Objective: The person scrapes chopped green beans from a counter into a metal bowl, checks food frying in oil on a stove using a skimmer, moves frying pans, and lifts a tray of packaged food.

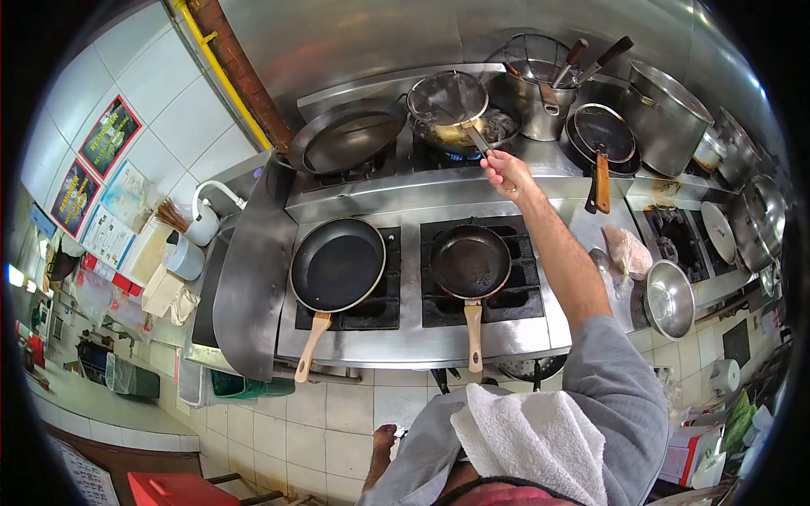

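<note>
My right hand is closed around the handle of a round mesh strainer. The strainer is held over a wok on the back burner, where a blue flame burns. Something pale yellow shows beneath the mesh, but I cannot make out what. My left hand hangs low beside my body, small in view, its fingers curled. A small whitish thing shows beside it, too indistinct to name. On the front burners are a large black frying pan and a smaller frying pan.
A large empty-looking wok sits at back left. Right of the flame are a steel pot with utensils, stacked pans and a stockpot. A steel bowl and a bagged pink food lie at right.
</note>
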{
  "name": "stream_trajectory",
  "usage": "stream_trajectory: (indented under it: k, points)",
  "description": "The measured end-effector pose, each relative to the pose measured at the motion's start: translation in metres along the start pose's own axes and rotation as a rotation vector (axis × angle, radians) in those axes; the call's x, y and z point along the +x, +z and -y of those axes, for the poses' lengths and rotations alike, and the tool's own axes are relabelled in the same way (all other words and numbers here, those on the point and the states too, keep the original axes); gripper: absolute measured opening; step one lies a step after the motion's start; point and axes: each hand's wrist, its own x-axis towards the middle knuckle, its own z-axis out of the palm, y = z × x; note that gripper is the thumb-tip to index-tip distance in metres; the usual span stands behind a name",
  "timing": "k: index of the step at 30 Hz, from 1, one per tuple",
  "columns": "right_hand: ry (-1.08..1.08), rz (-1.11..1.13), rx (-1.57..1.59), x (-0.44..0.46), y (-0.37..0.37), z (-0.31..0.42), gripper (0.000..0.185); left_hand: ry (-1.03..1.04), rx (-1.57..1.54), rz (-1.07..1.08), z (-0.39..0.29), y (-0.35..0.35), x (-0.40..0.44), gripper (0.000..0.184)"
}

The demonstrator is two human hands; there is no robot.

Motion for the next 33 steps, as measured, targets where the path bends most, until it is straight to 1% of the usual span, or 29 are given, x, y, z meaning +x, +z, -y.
stream_trajectory:
  k: [2, 3, 5, 6, 8, 11, 12, 14, 15, 17, 18, 19, 21, 22, 23, 25, 26, 27, 28, 29, 30, 31, 32, 33]
  points:
    - [0.041, 0.018, 0.128, 0.006, 0.001, -0.004, 0.016, -0.006, -0.020, -0.011, 0.001, 0.002, 0.000, 0.033]
    - [0.044, 0.021, 0.128, 0.011, -0.001, -0.009, 0.016, -0.008, -0.022, -0.014, 0.003, 0.001, 0.001, 0.033]
    - [0.055, 0.030, 0.225, 0.020, -0.009, -0.017, 0.010, 0.056, 0.025, 0.020, 0.014, 0.004, 0.008, 0.032]
    - [0.058, 0.032, 0.224, 0.022, -0.011, -0.019, 0.010, 0.054, 0.022, 0.019, 0.014, 0.005, 0.006, 0.032]
    - [0.091, 0.005, 0.260, 0.024, -0.015, -0.021, 0.008, -0.018, 0.036, 0.001, 0.013, 0.008, 0.002, 0.030]
    - [0.140, -0.053, 0.264, 0.028, -0.022, -0.019, 0.009, 0.014, 0.061, 0.024, 0.017, 0.010, -0.001, 0.029]
    - [0.137, -0.057, 0.265, 0.026, -0.019, -0.016, 0.009, 0.029, 0.115, 0.048, 0.018, 0.010, 0.001, 0.029]
    - [0.131, -0.135, 0.268, 0.024, -0.014, -0.011, 0.016, 0.041, 0.092, 0.064, 0.021, 0.012, 0.002, 0.030]
    - [0.125, -0.142, 0.269, 0.021, -0.012, -0.010, 0.016, 0.050, 0.065, 0.077, 0.020, 0.013, 0.003, 0.030]
    - [0.110, -0.109, 0.280, 0.012, -0.010, -0.011, 0.027, 0.049, 0.044, 0.092, 0.018, 0.016, 0.009, 0.031]
    - [0.119, -0.051, 0.303, 0.006, -0.011, -0.010, 0.041, 0.042, 0.019, 0.101, 0.019, 0.017, 0.012, 0.032]
    - [0.120, -0.071, 0.310, -0.001, -0.013, -0.011, 0.041, 0.035, 0.034, 0.114, 0.019, 0.019, 0.019, 0.032]
    - [-0.020, -0.088, 0.173, -0.028, -0.017, -0.016, 0.047, 0.141, 0.022, 0.118, 0.019, 0.022, 0.023, 0.033]
    - [-0.044, -0.118, 0.096, -0.041, -0.024, -0.022, 0.044, 0.143, 0.005, 0.136, 0.018, 0.023, 0.022, 0.033]
    - [-0.036, -0.131, 0.098, -0.055, -0.028, -0.026, 0.044, 0.155, -0.019, 0.149, 0.009, 0.025, 0.027, 0.034]
    - [-0.065, -0.311, -0.191, -0.100, -0.030, -0.047, 0.032, 0.165, 0.034, 0.184, 0.002, 0.028, 0.035, 0.034]
    - [-0.061, -0.252, -0.290, -0.122, -0.034, -0.057, 0.027, 0.081, 0.041, 0.140, -0.014, 0.029, 0.027, 0.034]
    - [-0.053, -0.185, -0.389, -0.146, -0.038, -0.070, 0.023, 0.265, 0.078, 0.178, 0.000, 0.030, 0.040, 0.032]
    - [-0.021, -0.197, -0.495, -0.171, -0.039, -0.090, 0.020, 0.143, 0.045, 0.151, -0.008, 0.028, 0.041, 0.030]
    - [0.012, -0.208, -0.603, -0.196, -0.040, -0.112, 0.018, 0.232, 0.199, 0.189, 0.010, 0.030, 0.067, 0.027]
    - [0.097, -0.148, -0.690, -0.220, -0.045, -0.134, 0.020, 0.187, -0.049, 0.165, 0.014, 0.027, 0.072, 0.026]
    - [0.180, -0.090, -0.776, -0.242, -0.046, -0.155, 0.022, 0.146, 0.069, 0.183, 0.005, 0.020, 0.079, 0.028]
    - [0.316, -0.123, -0.714, -0.260, -0.038, -0.172, 0.023, 0.298, 0.059, 0.172, 0.024, 0.018, 0.104, 0.031]
    - [0.447, -0.163, -0.648, -0.274, -0.028, -0.185, 0.025, 0.218, 0.159, 0.155, 0.003, 0.005, 0.097, 0.033]
